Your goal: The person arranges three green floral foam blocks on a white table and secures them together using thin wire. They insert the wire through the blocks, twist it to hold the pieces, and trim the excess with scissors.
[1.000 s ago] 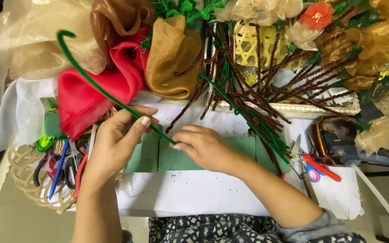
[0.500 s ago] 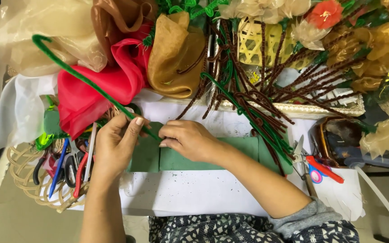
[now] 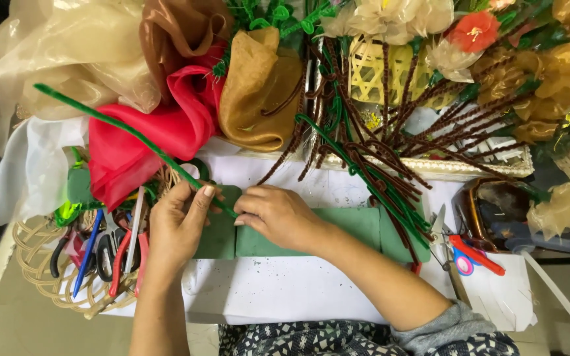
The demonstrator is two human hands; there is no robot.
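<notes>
A white table (image 3: 278, 290) held everything. Green foam blocks (image 3: 311, 231) lay flat in the middle of it. A round woven basket (image 3: 41, 270) sat at the left edge. Small scissors with red and blue handles (image 3: 463, 254) lay on white paper (image 3: 502, 296) at the right.

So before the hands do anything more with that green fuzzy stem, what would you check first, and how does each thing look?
1. Left hand touching the green stem: ok, fingertips on it.
2. Right hand at the stem's lower end: ok.
3. Stem's lower tip visible: cannot tell, hidden between the hands.
4. Green foam block flat on the white sheet: ok.
5. Stem's free end clear of the red fabric: not ok, it lies across it.
6. Scissors clear of both hands: ok.
</notes>
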